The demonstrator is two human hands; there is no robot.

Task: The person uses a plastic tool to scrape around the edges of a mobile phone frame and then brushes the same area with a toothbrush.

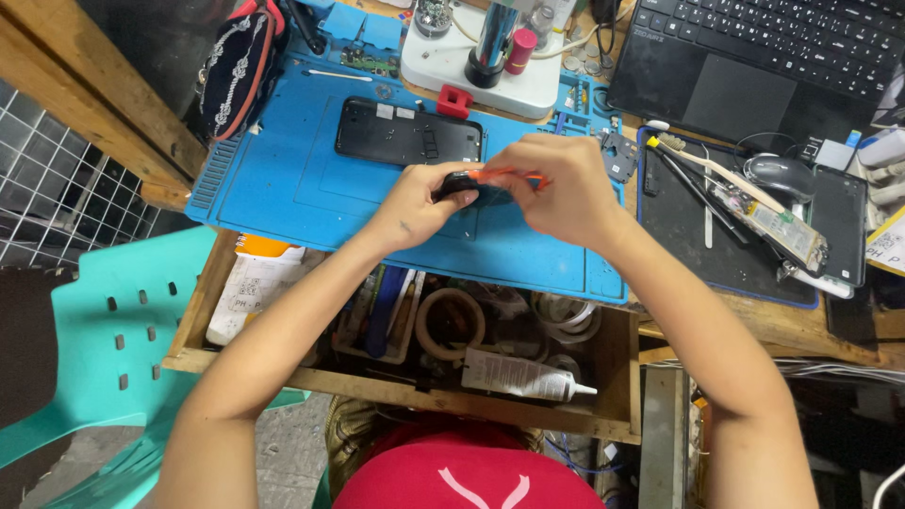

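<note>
While both hands meet over the blue silicone repair mat [311, 179] on the desk, the left hand [415, 203] grips a small dark part [459, 184]; the right hand [561, 188] pinches a slim orange-handled tool [504, 175], its long axis lying level, tip toward the part.

free: blue mat [283, 179] left | blocked: phone frame [407, 131], microscope base [481, 71] behind

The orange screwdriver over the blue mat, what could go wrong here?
The orange screwdriver in the right hand could slip off the small dark part that the left hand pinches, and jab a finger. Anything dropped could roll off the blue mat into the crowded open drawer below.
</note>
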